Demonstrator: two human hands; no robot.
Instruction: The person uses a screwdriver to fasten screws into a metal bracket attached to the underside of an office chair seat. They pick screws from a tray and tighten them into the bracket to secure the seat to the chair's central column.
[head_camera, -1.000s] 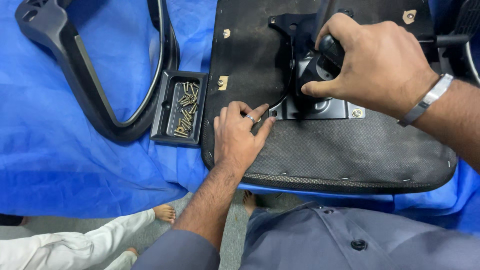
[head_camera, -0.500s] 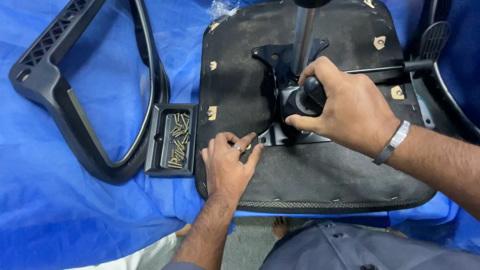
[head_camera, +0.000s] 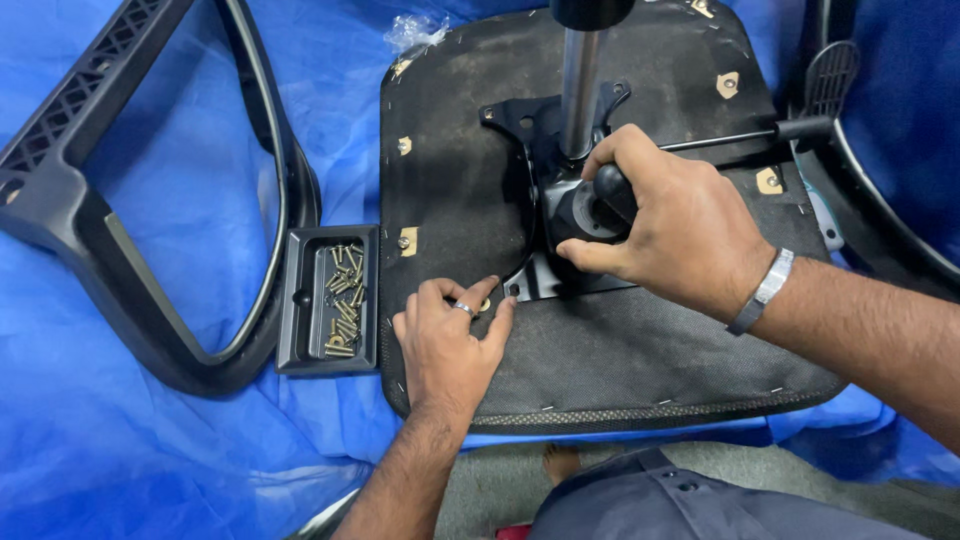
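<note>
Black metal mechanism (head_camera: 560, 215) — bolted, upturned seat (head_camera: 640, 360)

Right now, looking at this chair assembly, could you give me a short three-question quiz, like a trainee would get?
1. True or false: the small black tray holds screws.
2. What does the right hand grip: A) black knob on the metal mechanism, B) armrest frame?
3. On what does the left hand rest?

Key: 1 true; 2 A; 3 the seat underside, at the plate's corner.
</note>
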